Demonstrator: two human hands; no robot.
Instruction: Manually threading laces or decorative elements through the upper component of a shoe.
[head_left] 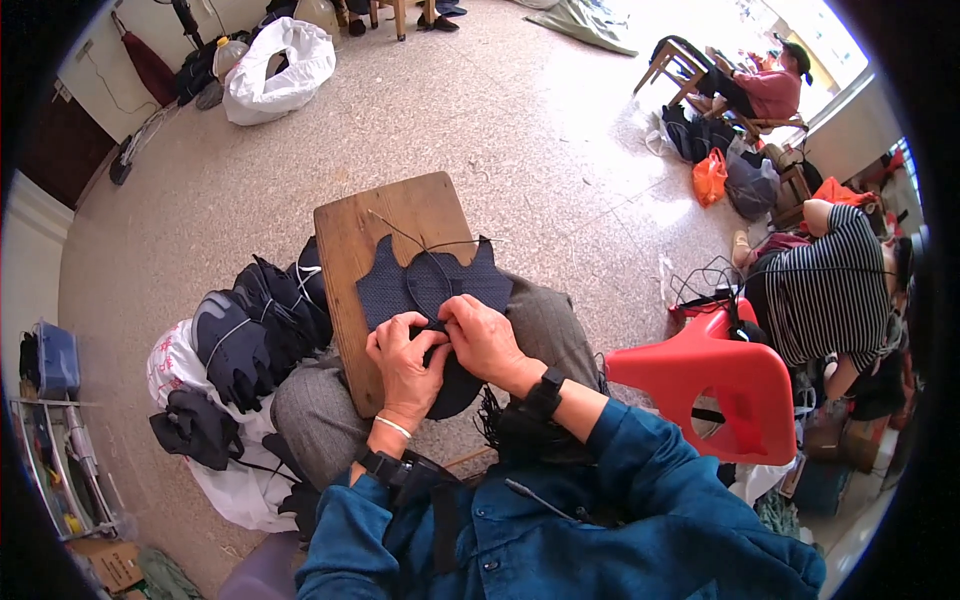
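Work looks partway, cord [425, 249] looped over but its ends loose, left hand [405, 368] and right hand [482, 338] each in a narrow grip on the dark woven piece [384, 287], notched, blue-black, fairly flat on the wooden tabletop [420, 196], overhanging toward the right knee [552, 325].

Dark lettering marks the cardboard box [108, 563]; red print on the white bag [170, 362] is unreadable
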